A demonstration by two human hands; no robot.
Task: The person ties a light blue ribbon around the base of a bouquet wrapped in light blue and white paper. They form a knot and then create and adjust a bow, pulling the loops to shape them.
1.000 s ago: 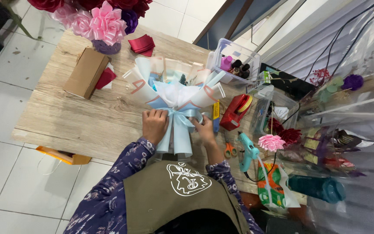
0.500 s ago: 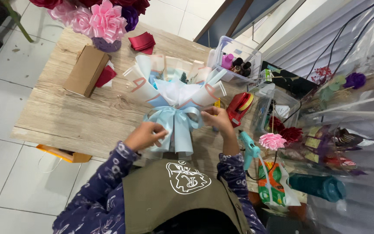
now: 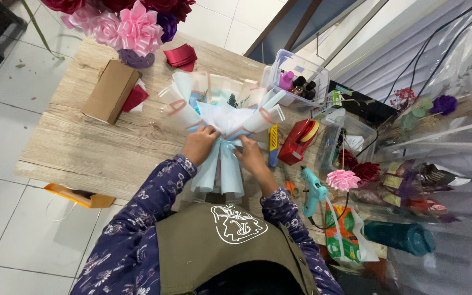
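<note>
Now, compared with half a second earlier, both hands have been drawn inward and upward onto the waist of the wrapped bouquet (image 3: 226, 117), where the pale blue ribbon (image 3: 220, 166) is gathered. The left hand (image 3: 199, 144) is closed in a grip on the left side of the knot; the right hand (image 3: 251, 157) is closed on its right side, fingers pinching ribbon and wrap together. By this change, a tightening of the binding is judged to be in hand. The bouquet lies on the wooden tabletop (image 3: 105, 150), its head pointing away from the person. A cardboard box (image 3: 110, 90) lies to the left, a red tape dispenser (image 3: 298, 141) and a teal glue gun (image 3: 313, 190) to the right. A white tiled floor (image 3: 6, 82) surrounds the tabletop.
</note>
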